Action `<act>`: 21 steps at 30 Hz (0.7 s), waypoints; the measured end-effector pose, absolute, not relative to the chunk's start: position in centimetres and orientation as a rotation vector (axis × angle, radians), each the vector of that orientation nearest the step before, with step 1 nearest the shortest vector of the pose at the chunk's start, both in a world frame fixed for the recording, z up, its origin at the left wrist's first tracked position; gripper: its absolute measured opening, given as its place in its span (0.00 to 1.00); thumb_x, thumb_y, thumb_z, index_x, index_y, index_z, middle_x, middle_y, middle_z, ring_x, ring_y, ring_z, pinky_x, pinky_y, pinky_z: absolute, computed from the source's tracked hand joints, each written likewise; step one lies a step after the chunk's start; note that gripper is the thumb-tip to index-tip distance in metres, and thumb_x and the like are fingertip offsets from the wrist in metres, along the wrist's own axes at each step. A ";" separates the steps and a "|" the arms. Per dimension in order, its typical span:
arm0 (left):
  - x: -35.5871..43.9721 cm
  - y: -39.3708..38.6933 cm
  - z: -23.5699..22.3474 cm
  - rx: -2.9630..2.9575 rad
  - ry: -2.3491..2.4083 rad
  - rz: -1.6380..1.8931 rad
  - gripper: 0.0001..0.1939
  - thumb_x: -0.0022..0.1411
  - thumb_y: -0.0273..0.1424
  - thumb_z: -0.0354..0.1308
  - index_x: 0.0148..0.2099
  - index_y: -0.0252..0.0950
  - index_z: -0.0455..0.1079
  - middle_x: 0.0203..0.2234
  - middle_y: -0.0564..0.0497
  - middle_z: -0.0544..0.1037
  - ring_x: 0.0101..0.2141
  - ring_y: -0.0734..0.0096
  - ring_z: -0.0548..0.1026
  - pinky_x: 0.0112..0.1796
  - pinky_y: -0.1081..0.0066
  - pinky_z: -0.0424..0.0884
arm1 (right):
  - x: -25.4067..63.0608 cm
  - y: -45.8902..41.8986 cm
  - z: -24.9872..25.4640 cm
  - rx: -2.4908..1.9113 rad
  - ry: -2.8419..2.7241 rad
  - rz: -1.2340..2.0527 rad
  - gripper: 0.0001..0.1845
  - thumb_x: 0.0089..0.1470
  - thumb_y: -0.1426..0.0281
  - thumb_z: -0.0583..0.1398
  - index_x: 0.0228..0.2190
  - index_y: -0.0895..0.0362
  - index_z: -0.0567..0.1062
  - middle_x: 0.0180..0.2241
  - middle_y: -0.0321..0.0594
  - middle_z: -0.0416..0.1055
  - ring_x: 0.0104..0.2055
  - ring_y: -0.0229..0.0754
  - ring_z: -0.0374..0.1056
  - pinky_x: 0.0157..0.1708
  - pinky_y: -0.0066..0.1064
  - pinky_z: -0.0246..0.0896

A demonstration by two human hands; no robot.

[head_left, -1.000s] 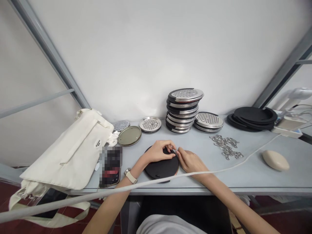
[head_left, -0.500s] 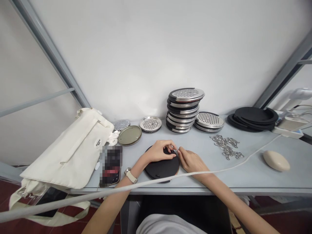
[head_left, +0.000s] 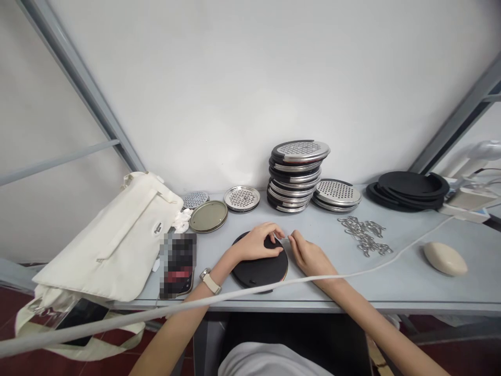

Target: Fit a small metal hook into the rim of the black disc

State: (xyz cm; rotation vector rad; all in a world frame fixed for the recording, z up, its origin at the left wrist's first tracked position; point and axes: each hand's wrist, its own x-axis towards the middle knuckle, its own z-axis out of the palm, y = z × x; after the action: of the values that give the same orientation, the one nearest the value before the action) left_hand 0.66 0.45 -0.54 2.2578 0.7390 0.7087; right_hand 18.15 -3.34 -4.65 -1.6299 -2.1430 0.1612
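Observation:
A round black disc lies flat near the table's front edge, with a thin reddish line along its right rim. Over its upper part rests my left hand, a watch on the wrist. Its fingers are curved, with a gap between thumb and forefinger. My right hand is just right of the disc, thumb and forefinger pinched on a small silvery piece that points toward my left fingers. Its exact shape is too small to tell. To the right lies a loose pile of silver metal hooks.
Behind my hands stands a tall stack of perforated metal grater discs, beside a shorter stack. Black discs lie at the back right. A white cable crosses in front. A cream bag, phone and beige oval object lie around.
My right hand has drawn slightly right, away from the disc and my left fingers. My left fingers have spread apart a little. The disc stays in place.

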 end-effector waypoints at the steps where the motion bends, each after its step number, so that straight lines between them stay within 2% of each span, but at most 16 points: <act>1: 0.7 0.4 -0.5 2.268 0.750 0.714 0.14 0.48 0.27 0.57 0.41 0.35 0.64 0.37 0.50 0.70 0.32 0.75 0.67 0.37 0.72 0.64 | 18.0 -3.4 -4.7 -1.613 -2.183 0.148 0.15 0.58 0.65 0.39 0.33 0.57 0.62 0.20 0.38 0.67 0.21 0.38 0.63 0.20 0.26 0.45; 3: 0.7 0.4 -0.6 2.279 0.766 0.717 0.14 0.48 0.27 0.56 0.41 0.35 0.64 0.36 0.51 0.70 0.33 0.74 0.67 0.37 0.72 0.64 | 17.8 -3.5 -4.6 -1.501 -2.304 0.120 0.15 0.58 0.68 0.40 0.37 0.58 0.63 0.25 0.42 0.70 0.25 0.38 0.65 0.23 0.26 0.48; 9: 0.7 0.4 -0.4 2.311 0.781 0.695 0.13 0.49 0.27 0.55 0.40 0.35 0.64 0.35 0.51 0.70 0.34 0.74 0.67 0.38 0.72 0.64 | 18.0 -3.6 -4.4 -1.426 -2.344 0.191 0.18 0.59 0.68 0.40 0.43 0.59 0.63 0.26 0.42 0.70 0.26 0.37 0.65 0.26 0.26 0.51; 21: 0.6 0.5 -0.6 2.501 0.892 0.749 0.10 0.49 0.34 0.58 0.34 0.36 0.68 0.32 0.50 0.69 0.37 0.69 0.65 0.42 0.69 0.62 | 18.5 -3.7 -3.9 -1.396 -2.413 0.207 0.15 0.58 0.69 0.40 0.35 0.58 0.64 0.24 0.38 0.68 0.24 0.35 0.62 0.25 0.25 0.49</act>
State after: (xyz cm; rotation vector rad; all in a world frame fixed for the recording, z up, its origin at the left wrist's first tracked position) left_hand 0.59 0.48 -0.59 2.5012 0.8923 0.7495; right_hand 18.50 -3.65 -3.93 -1.3959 -2.4129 0.2074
